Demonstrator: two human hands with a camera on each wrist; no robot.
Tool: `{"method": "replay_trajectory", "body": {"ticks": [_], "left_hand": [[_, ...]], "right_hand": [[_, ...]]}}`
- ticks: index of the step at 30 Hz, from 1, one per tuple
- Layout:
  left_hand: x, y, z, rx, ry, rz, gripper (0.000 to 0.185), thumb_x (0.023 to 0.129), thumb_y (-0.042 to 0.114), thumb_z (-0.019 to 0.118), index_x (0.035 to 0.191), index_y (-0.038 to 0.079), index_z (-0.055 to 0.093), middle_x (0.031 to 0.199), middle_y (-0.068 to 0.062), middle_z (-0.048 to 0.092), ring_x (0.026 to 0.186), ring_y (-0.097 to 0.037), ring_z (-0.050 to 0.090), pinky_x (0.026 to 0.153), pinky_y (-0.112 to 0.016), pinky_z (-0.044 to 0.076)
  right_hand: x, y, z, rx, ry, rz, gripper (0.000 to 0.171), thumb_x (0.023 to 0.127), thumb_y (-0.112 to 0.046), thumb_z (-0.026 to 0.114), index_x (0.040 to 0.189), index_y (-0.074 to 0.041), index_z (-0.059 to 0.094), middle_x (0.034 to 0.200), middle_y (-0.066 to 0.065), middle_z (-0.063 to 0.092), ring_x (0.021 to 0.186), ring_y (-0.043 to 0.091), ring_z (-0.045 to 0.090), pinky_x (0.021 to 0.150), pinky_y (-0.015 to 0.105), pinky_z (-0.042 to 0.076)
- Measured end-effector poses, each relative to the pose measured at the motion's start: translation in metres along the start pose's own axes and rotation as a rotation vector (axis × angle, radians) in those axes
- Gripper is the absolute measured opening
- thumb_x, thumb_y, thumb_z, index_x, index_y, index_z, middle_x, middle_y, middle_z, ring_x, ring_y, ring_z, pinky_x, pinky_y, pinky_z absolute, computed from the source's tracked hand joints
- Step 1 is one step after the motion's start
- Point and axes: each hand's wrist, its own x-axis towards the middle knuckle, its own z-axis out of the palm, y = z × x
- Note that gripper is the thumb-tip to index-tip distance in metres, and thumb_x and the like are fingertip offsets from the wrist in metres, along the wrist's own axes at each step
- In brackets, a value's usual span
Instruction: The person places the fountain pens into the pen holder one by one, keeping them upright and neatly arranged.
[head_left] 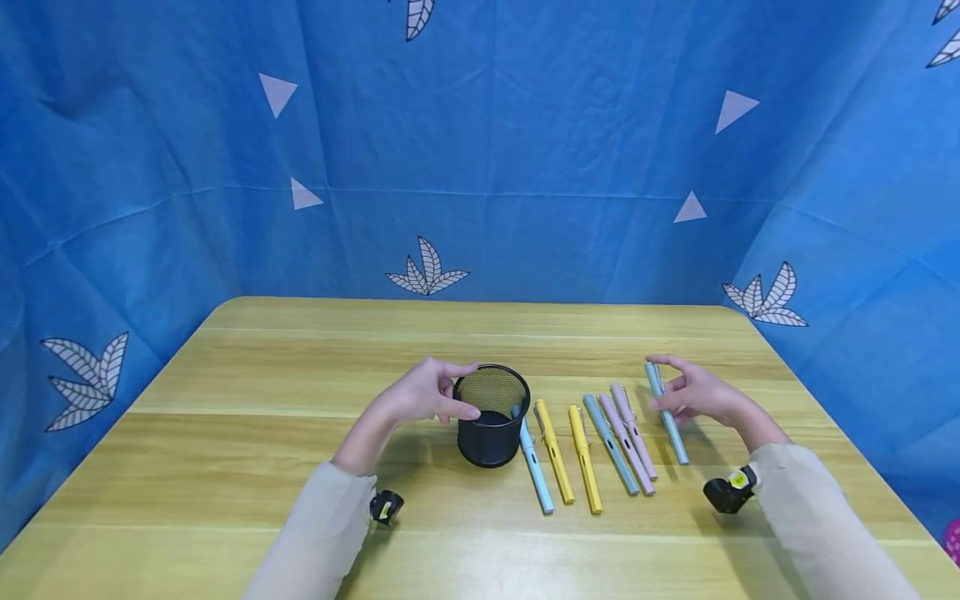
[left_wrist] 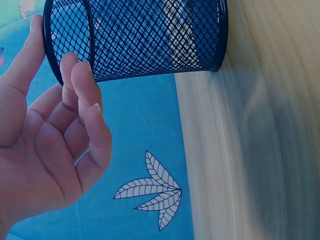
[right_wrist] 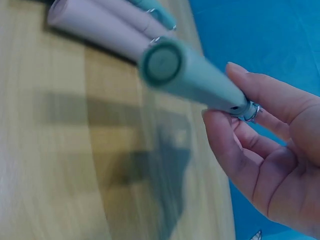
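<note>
My left hand [head_left: 427,393] is at a black mesh pen cup [head_left: 491,446], gripping its rim with the thumb in front and the index finger at the back. The cup stands upright on the table; in the left wrist view its mesh wall [left_wrist: 135,40] shows beside the curled fingers. My right hand [head_left: 701,392] pinches a light blue pen [head_left: 675,437] between thumb and fingers. That pen's blunt end [right_wrist: 162,62] points toward the right wrist camera, and its clip is by the fingertips.
Between the hands lie a light blue pen [head_left: 537,475] close beside the cup, two yellow pens [head_left: 557,462], a blue pen [head_left: 613,450] and two lilac pens [head_left: 628,450], roughly side by side. The wooden table [head_left: 225,433] ends at a blue patterned cloth [head_left: 487,150].
</note>
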Motion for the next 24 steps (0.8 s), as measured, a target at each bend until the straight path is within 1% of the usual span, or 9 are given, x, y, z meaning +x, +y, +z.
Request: {"method": "replay_trajectory", "body": {"ticks": [5,9,12,15,20,24], "left_hand": [[0.001,-0.001,0.0,-0.005,0.0,0.001,0.068,0.072,0.011,0.075,0.133,0.009,0.043,0.049,-0.002,0.04,0.062,-0.045,0.053,0.043,-0.021,0.027],[0.001,-0.002,0.0,-0.013,-0.01,0.018,0.068,0.072,0.01,0.075,0.133,0.007,0.043,0.049,-0.002,0.041,0.062,-0.046,0.053,0.043,-0.021,0.029],[0.001,-0.002,0.0,-0.014,-0.019,0.031,0.068,0.072,0.01,0.074,0.132,0.005,0.042,0.048,-0.002,0.041,0.061,-0.046,0.052,0.043,-0.021,0.029],[0.001,-0.001,0.0,-0.011,-0.022,0.034,0.068,0.073,0.01,0.074,0.133,0.005,0.042,0.048,-0.002,0.04,0.061,-0.046,0.052,0.043,-0.021,0.029],[0.0,0.0,-0.001,-0.003,-0.018,0.022,0.069,0.072,0.012,0.075,0.133,0.007,0.042,0.048,-0.002,0.04,0.062,-0.046,0.052,0.043,-0.021,0.028],[0.0,0.0,-0.001,-0.008,-0.016,0.017,0.069,0.072,0.012,0.075,0.133,0.007,0.042,0.049,-0.002,0.041,0.062,-0.046,0.052,0.043,-0.021,0.028]], "right_hand": [[-0.001,-0.006,0.003,0.068,0.032,-0.016,0.081,0.083,-0.002,0.061,0.142,-0.001,0.006,0.073,0.009,0.05,0.054,0.016,0.054,0.055,0.037,0.052],[0.001,-0.011,0.007,0.148,0.047,-0.055,0.08,0.083,0.0,0.06,0.142,-0.003,0.005,0.074,0.009,0.052,0.056,0.016,0.056,0.054,0.036,0.052],[0.002,-0.015,0.011,0.187,0.068,-0.082,0.078,0.083,0.001,0.06,0.142,-0.004,0.007,0.076,0.01,0.054,0.058,0.016,0.057,0.053,0.035,0.052],[0.002,-0.019,0.015,0.211,0.096,-0.096,0.07,0.083,0.0,0.06,0.138,-0.005,0.016,0.076,0.01,0.054,0.06,0.015,0.057,0.053,0.034,0.052],[0.004,-0.027,0.022,0.227,0.132,-0.141,0.047,0.085,-0.002,0.059,0.123,-0.006,0.032,0.076,0.008,0.055,0.062,0.015,0.058,0.054,0.033,0.052],[0.004,-0.034,0.028,0.227,0.161,-0.172,0.037,0.085,-0.004,0.06,0.115,-0.009,0.04,0.077,0.006,0.054,0.065,0.013,0.058,0.056,0.035,0.052]]}}
